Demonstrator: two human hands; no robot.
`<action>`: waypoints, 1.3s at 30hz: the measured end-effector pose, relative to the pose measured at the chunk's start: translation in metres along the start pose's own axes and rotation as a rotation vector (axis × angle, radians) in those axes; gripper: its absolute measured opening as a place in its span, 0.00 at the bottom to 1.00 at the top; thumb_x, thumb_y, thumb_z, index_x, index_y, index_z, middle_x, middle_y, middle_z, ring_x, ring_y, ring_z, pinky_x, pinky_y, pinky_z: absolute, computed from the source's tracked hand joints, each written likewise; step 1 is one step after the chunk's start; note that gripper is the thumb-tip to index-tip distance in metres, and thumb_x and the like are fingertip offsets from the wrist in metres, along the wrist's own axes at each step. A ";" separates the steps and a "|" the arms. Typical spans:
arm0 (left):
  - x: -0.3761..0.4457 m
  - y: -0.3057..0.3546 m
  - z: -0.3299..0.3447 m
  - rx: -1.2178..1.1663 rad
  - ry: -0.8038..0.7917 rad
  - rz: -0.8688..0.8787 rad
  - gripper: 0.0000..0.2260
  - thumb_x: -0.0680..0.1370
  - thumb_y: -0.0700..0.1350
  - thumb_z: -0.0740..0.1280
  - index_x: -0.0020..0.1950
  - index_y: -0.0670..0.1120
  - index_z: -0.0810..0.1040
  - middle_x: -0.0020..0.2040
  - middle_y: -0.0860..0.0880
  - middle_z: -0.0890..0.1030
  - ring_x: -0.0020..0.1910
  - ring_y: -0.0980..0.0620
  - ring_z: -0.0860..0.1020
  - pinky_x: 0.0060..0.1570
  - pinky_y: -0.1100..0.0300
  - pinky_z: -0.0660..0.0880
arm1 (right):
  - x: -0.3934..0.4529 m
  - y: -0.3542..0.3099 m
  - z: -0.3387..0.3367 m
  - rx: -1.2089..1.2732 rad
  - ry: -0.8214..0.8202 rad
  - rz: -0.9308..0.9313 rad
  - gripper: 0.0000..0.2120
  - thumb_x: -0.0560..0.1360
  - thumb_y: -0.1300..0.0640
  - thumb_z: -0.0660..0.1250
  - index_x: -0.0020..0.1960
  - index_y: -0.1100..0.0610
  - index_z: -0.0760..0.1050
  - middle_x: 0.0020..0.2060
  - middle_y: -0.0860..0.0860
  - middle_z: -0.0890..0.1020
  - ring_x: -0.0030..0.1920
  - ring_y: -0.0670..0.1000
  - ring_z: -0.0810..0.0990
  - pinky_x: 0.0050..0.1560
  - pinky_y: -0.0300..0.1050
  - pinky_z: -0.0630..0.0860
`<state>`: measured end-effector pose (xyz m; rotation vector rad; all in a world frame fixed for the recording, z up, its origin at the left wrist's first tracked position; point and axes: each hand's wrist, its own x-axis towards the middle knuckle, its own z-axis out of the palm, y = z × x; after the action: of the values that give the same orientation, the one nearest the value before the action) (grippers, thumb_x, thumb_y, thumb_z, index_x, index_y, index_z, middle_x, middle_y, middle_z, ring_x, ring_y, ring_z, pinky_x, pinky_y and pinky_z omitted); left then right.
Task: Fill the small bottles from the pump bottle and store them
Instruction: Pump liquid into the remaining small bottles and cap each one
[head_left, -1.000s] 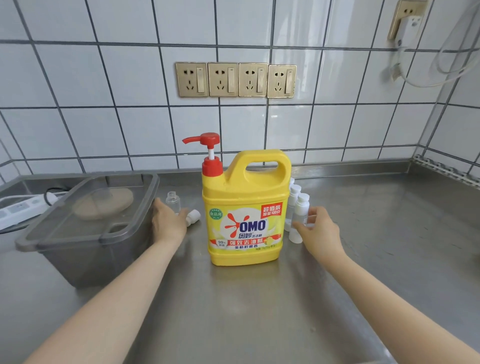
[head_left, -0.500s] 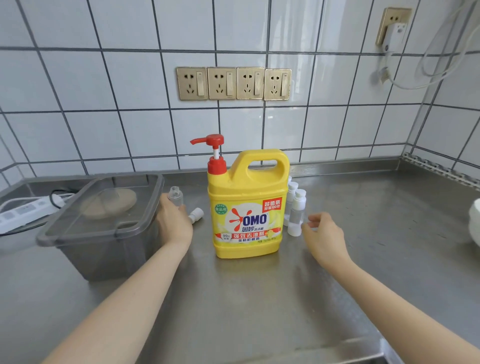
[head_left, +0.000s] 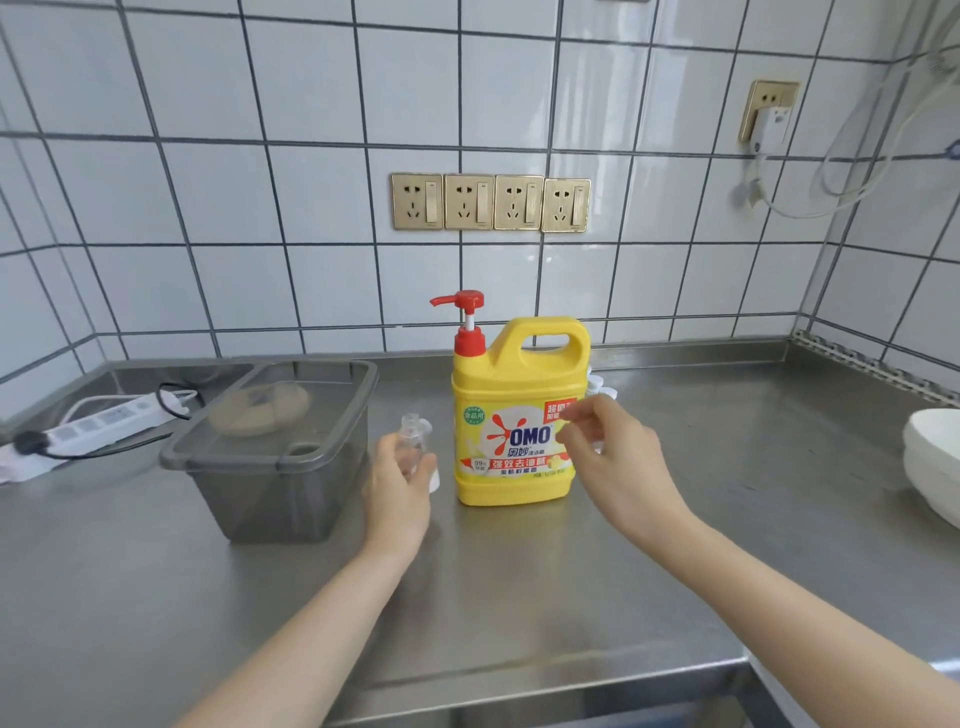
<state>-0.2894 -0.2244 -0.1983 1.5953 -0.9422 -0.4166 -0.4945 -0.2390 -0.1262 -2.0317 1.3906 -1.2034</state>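
Note:
A yellow pump bottle (head_left: 514, 415) with a red pump head (head_left: 464, 302) stands in the middle of the steel counter. Just left of it my left hand (head_left: 397, 486) is closed around a small clear bottle (head_left: 413, 439) with no cap on, held upright. A white cap (head_left: 434, 480) shows beside that hand. My right hand (head_left: 610, 457) hovers in front of the pump bottle's right side, fingers apart and holding nothing. More small white-capped bottles (head_left: 597, 385) stand behind the pump bottle, mostly hidden by it and by my right hand.
A grey translucent storage box (head_left: 270, 447) with its lid on sits to the left. A white power strip (head_left: 104, 418) lies at the far left. White bowls (head_left: 932, 457) are stacked at the right edge. The counter's front edge (head_left: 519, 680) runs below my arms.
My left hand has lifted the small clear bottle off the counter. My right hand rose from near the capped bottles and moved left, in front of the pump bottle.

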 end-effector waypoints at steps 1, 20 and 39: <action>-0.006 0.004 -0.001 -0.043 -0.012 0.030 0.14 0.79 0.43 0.66 0.64 0.47 0.72 0.59 0.48 0.80 0.58 0.50 0.77 0.53 0.60 0.68 | 0.003 -0.008 -0.001 0.021 -0.005 -0.021 0.06 0.78 0.57 0.61 0.52 0.52 0.76 0.43 0.45 0.81 0.45 0.43 0.78 0.42 0.40 0.75; 0.047 0.082 -0.024 -0.064 0.021 0.325 0.19 0.77 0.47 0.70 0.68 0.51 0.75 0.60 0.50 0.80 0.58 0.50 0.78 0.57 0.45 0.78 | 0.114 -0.103 0.016 -0.189 -0.058 -0.338 0.15 0.80 0.56 0.57 0.61 0.54 0.78 0.55 0.55 0.75 0.46 0.53 0.80 0.43 0.40 0.72; 0.049 0.089 -0.031 -0.280 0.144 0.504 0.19 0.77 0.36 0.69 0.66 0.48 0.73 0.60 0.52 0.78 0.60 0.61 0.76 0.58 0.71 0.71 | 0.135 -0.106 0.015 -0.182 -0.152 -0.343 0.12 0.76 0.62 0.61 0.49 0.54 0.82 0.45 0.50 0.84 0.44 0.51 0.80 0.41 0.35 0.75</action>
<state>-0.2680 -0.2414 -0.0955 1.0709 -1.0804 -0.0728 -0.4059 -0.3166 -0.0010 -2.5099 1.1468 -1.0539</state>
